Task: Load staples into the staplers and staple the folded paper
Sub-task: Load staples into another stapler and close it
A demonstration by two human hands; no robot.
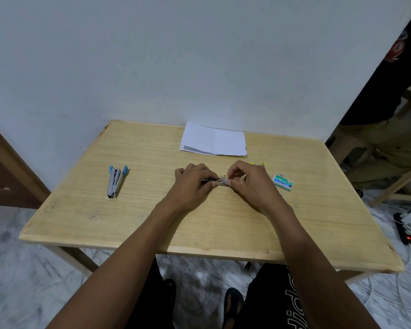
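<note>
Nearest, two bare forearms reaching out over the front edge of a pale wooden table. Farther on, at mid-table, left hand curled narrow around a small dark stapler, fingers wrapped over its rear end, metal front part poking out toward the right. Right hand just beside it, thumb and fingertips pinched tight on the stapler's open metal end — whether a strip of staples sits between those fingertips cannot be told, too small and partly hidden. Both hands touching the same stapler, knuckles up, low over the tabletop. Well out to the left of the left hand, a second stapler lying apart, silver body with blue tips, sprung open in a narrow V. Just right of the right hand, a small green-and-white staple box flat on the wood. Peeking from behind the right hand, a bit of yellow, too hidden to identify. Beyond both hands — near the far edge, against the white wall — the folded white paper, flat, untouched by either hand.
</note>
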